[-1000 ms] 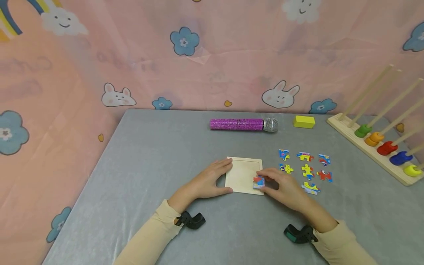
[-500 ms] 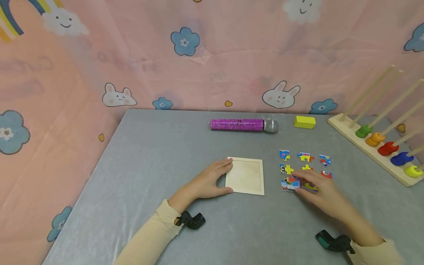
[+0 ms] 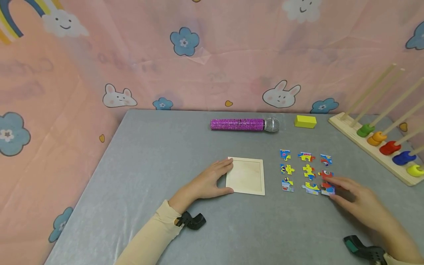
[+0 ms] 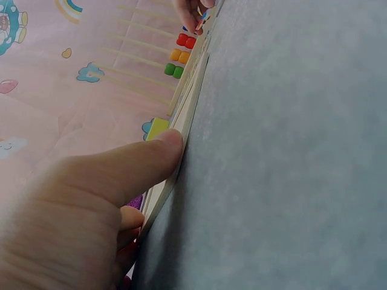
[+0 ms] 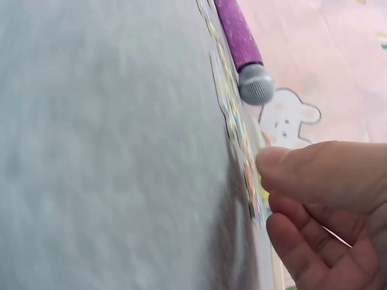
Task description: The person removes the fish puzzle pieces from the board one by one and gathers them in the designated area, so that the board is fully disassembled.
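My left hand point(image 3: 207, 180) holds the left side of a shallow square wooden tray point(image 3: 246, 176), thumb at the near corner and fingers at the far one. In the left wrist view, the thumb lies against the tray's pale edge point(image 4: 195, 99). My right hand point(image 3: 362, 200) pinches a red-and-blue jigsaw puzzle piece point(image 3: 328, 188) at the near right corner of the laid-out pieces. Several other jigsaw pieces lie in loose rows, including a yellow one point(image 3: 309, 171) in the middle. In the right wrist view, my right hand point(image 5: 326, 211) has its thumb and fingertips beside the row of pieces point(image 5: 233, 112).
Behind the tray lies a purple glittery microphone point(image 3: 237, 124). A yellow block point(image 3: 305, 122) sits to its right. Along the right side stands a wooden peg rack point(image 3: 361, 141) with coloured beads and tall rods. A pink patterned cloth point(image 3: 212, 66) hangs behind the grey table point(image 3: 159, 147).
My right hand has carried the red-and-blue jigsaw piece from above the tray rightward to the end of the nearest row. My left hand has stayed on the tray.
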`<state>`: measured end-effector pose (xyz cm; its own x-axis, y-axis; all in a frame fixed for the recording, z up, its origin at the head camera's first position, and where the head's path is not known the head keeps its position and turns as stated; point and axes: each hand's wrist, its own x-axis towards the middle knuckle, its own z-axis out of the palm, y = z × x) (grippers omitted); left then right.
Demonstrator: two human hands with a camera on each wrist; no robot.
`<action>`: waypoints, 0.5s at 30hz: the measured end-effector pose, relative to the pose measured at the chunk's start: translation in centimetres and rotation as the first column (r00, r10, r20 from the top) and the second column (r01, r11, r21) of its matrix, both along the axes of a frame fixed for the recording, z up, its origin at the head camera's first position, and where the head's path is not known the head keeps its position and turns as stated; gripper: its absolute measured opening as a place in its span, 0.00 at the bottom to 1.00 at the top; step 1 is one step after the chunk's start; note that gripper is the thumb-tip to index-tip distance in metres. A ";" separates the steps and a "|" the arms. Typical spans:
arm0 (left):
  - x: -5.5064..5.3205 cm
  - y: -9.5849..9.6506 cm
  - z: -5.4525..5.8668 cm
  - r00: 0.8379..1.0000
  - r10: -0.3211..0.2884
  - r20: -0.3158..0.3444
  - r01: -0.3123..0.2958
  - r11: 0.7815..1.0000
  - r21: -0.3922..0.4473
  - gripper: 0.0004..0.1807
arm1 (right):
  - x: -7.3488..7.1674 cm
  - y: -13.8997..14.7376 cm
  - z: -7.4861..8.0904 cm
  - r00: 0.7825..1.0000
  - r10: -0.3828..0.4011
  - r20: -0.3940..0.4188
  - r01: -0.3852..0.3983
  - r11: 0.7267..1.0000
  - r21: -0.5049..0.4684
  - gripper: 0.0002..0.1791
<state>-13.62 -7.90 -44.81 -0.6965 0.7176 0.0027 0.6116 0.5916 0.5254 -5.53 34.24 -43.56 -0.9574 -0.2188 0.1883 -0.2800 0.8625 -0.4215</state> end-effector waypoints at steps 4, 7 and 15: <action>0.0 0.0 0.0 1.000 0.001 0.001 -0.001 1.000 -0.006 0.44 | 0.0 0.5 -0.2 0.999 -0.018 0.028 0.017 0.999 0.050 0.26; -0.1 0.0 0.0 1.000 0.002 0.004 -0.002 1.000 -0.009 0.44 | 0.0 0.8 -0.4 1.000 -0.013 0.023 0.011 0.999 0.052 0.25; 0.0 0.0 0.2 1.000 -0.003 0.005 0.003 1.000 -0.012 0.44 | -0.1 1.4 -0.8 0.999 0.039 -0.030 -0.038 0.999 0.018 0.23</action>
<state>-13.64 -7.89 -44.63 -0.6942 0.7197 -0.0094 0.6110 0.5961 0.5209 -5.60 35.60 -44.38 -0.9423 -0.2588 0.2125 -0.3253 0.8581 -0.3973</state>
